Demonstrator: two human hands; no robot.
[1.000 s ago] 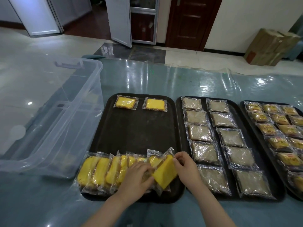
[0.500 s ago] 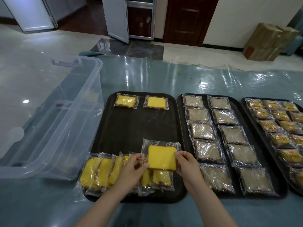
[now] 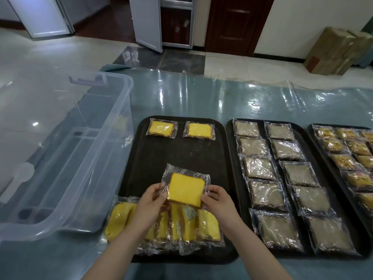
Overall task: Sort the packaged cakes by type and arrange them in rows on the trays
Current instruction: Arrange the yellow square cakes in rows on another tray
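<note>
A wrapped yellow cake (image 3: 185, 189) is held flat above the left black tray (image 3: 181, 156). My left hand (image 3: 150, 201) pinches its left edge and my right hand (image 3: 219, 201) pinches its right edge. Under my hands a leaning row of several yellow cakes (image 3: 189, 225) fills the tray's near edge. Two yellow cakes (image 3: 162, 127) (image 3: 199, 130) lie flat at the tray's far end. The middle tray (image 3: 235, 178) holds two rows of brown cakes (image 3: 260, 166). The right tray (image 3: 323, 156) holds orange-topped cakes (image 3: 343, 161).
A large clear plastic bin (image 3: 60, 158) stands left of the trays, close to the left tray's edge. The table (image 3: 222, 102) is covered in glossy clear film. Cardboard boxes (image 3: 337, 51) sit on the floor far right, with doors beyond the table.
The yellow cake came out of the leaning row, turned flat, and rose a little farther over the tray with both hands on its edges.
</note>
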